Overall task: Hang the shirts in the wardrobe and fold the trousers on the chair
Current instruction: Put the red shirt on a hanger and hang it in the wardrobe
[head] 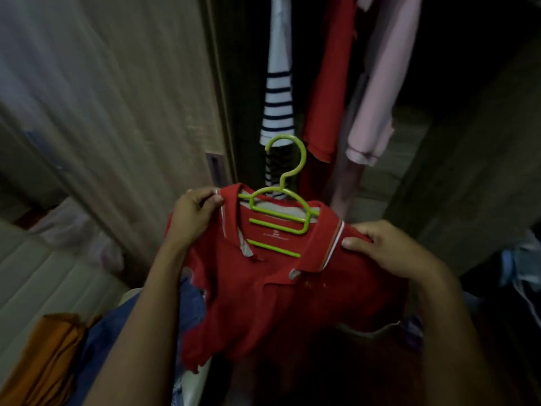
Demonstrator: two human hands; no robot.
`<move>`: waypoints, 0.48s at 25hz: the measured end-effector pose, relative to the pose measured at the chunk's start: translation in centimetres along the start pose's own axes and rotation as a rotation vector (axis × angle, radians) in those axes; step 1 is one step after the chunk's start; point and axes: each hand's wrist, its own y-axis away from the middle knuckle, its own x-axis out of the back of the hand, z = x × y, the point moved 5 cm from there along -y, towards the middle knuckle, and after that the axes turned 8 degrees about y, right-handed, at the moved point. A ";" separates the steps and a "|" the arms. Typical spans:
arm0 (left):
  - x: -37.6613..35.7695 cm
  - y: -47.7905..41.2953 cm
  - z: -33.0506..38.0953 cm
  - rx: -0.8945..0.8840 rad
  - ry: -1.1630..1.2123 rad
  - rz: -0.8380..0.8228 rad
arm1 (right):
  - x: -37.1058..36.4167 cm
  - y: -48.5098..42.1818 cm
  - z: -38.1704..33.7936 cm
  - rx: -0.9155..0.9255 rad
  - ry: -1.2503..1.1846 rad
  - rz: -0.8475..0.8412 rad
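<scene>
A red polo shirt with a striped collar hangs in front of me on a lime green hanger; the hanger's hook rises free above the collar. My left hand pinches the shirt's left shoulder by the collar. My right hand grips the right shoulder. The open wardrobe is straight ahead, with a striped shirt, a red garment and a pink one hanging inside. Blue denim trousers lie below my left arm.
The wardrobe's wooden door stands to the left. An orange cloth lies at the bottom left beside the denim. Dark and pale blue clothes are piled at the right edge.
</scene>
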 end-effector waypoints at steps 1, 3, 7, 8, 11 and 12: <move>-2.2 -0.3 0.2 -0.007 0.020 -0.043 | 0.6 1.3 0.9 -0.038 0.003 0.017; -7.0 -0.6 1.1 -0.016 0.061 -0.171 | 1.9 4.0 2.6 -0.124 -0.001 0.048; -14.4 0.0 1.9 0.030 0.055 -0.257 | 2.9 8.8 6.9 -0.374 0.016 0.153; -15.2 0.2 2.1 0.045 0.046 -0.227 | 2.7 9.7 8.0 -0.448 0.017 0.191; -16.1 0.5 3.3 0.066 0.045 -0.133 | 1.3 11.1 10.5 -0.640 0.012 0.309; -16.0 0.4 3.7 0.066 0.051 -0.107 | 0.9 11.1 10.8 -0.685 0.016 0.348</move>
